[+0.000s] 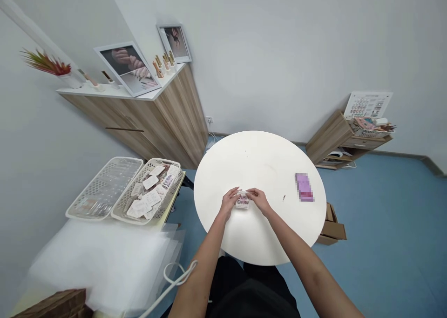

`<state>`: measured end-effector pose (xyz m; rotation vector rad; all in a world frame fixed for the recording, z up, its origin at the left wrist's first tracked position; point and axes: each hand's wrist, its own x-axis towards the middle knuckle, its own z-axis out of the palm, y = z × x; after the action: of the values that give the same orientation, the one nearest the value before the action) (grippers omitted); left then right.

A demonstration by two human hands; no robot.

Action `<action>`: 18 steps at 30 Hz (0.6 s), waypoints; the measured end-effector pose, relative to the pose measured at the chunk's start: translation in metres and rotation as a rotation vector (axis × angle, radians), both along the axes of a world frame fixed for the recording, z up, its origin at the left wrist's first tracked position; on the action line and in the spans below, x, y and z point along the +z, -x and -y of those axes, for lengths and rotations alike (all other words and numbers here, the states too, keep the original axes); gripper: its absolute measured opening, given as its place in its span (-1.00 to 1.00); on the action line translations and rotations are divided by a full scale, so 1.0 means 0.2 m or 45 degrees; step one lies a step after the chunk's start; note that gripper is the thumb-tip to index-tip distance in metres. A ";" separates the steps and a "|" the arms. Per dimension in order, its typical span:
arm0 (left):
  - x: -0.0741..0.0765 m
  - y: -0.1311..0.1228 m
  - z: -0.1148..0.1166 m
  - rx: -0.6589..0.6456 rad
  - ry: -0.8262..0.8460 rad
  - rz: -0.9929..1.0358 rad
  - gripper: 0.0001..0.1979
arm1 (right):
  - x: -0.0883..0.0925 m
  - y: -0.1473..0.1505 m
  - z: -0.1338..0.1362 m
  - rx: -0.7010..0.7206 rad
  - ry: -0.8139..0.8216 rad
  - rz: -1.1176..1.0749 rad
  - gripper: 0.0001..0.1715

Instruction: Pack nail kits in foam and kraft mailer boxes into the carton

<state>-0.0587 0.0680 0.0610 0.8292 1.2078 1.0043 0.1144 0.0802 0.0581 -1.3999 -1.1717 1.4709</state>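
A small clear pack of press-on nails, with rows of pinkish-purple nail shapes, is on the white round table close in front of me. My left hand grips its upper left side, fingers bent inward. From the other side, my right hand pinches the upper right corner. Fingertips of both hands meet near the pack's top edge and partly cover it. Whether the pack rests flat or is lifted slightly, I cannot tell.
On the table's right lies a blurred purple item, with a small dark piece nearer. At left are a basket of white-carded packs, a basket of clear cases and translucent sheets. An open cardboard box stands on the floor.
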 end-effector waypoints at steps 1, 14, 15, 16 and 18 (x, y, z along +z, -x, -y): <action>-0.01 -0.01 -0.02 0.026 -0.026 -0.053 -0.50 | 0.00 0.00 -0.05 -0.047 -0.005 -0.008 -0.56; -0.29 -0.13 -0.07 -0.682 -0.531 -1.398 -0.40 | -0.26 -0.11 -0.48 -0.207 -0.134 0.482 -0.69; -0.29 -0.14 -0.07 -0.729 -0.541 -1.426 -0.39 | -0.27 -0.12 -0.50 -0.207 -0.139 0.505 -0.69; -0.29 -0.16 -0.07 -0.753 -0.551 -1.445 -0.39 | -0.29 -0.12 -0.51 -0.205 -0.148 0.527 -0.69; -0.28 -0.17 -0.07 -0.727 -0.571 -1.472 -0.39 | -0.31 -0.13 -0.51 -0.219 -0.192 0.586 -0.66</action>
<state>-0.0247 0.0819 0.0059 2.1404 1.5257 0.2447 0.1409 0.1824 -0.0044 -1.7366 -1.3660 0.9446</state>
